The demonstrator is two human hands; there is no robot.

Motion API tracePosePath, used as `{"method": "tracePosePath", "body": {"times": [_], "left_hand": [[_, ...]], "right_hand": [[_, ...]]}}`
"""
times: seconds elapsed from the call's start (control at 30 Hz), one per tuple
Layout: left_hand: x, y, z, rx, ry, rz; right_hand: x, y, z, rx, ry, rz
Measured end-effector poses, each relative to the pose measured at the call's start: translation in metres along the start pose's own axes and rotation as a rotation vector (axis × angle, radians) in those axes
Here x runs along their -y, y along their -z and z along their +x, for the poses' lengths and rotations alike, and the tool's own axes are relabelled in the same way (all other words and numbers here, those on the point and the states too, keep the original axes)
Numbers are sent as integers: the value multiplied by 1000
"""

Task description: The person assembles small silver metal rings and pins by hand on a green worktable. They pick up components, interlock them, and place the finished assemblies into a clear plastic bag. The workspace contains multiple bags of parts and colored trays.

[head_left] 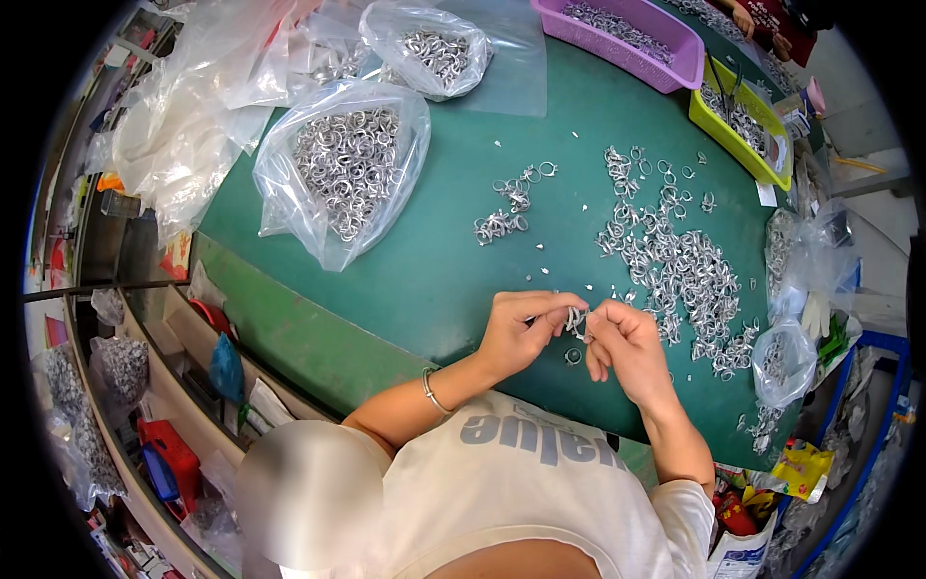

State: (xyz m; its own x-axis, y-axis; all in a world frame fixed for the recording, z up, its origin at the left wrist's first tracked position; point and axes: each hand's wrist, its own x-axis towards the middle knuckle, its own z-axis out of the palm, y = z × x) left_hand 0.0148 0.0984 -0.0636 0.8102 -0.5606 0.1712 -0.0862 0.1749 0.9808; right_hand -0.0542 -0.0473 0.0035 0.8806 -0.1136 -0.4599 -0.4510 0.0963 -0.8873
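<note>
Close in front of my body, above the green tabletop [444, 280], my two hands meet at the fingertips. My left hand [521, 333] is closed in a pinch on a small cluster of silver metal rings [575, 320]. Against the other side of that cluster, my right hand [627, 349] has its fingers curled and pinched; what lies between them is too small to make out. A single ring [573, 356] is on the table just below the fingertips. Right of my hands spreads a large loose heap of similar rings [685, 275]. A smaller group [502, 226] lies farther off.
Clear plastic bags of rings [347, 169] [436, 56] stand far left. A purple basket [666, 72] and a yellow-green basket [743, 145] sit far right. Another person's hand [743, 19] shows beyond. Open drawers [207, 357] lie left, and a small bag [783, 362] right.
</note>
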Motion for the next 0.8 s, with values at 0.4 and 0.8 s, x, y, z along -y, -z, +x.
{"method": "tracePosePath", "body": {"times": [0.4,0.8], "left_hand": [[-9,4,4,137,512,-556],[-4,-3,-7,-27,307,-194]], "right_hand": [[19,12,6,129,-71,-130],[5,1,-3,8,69,-208]]}}
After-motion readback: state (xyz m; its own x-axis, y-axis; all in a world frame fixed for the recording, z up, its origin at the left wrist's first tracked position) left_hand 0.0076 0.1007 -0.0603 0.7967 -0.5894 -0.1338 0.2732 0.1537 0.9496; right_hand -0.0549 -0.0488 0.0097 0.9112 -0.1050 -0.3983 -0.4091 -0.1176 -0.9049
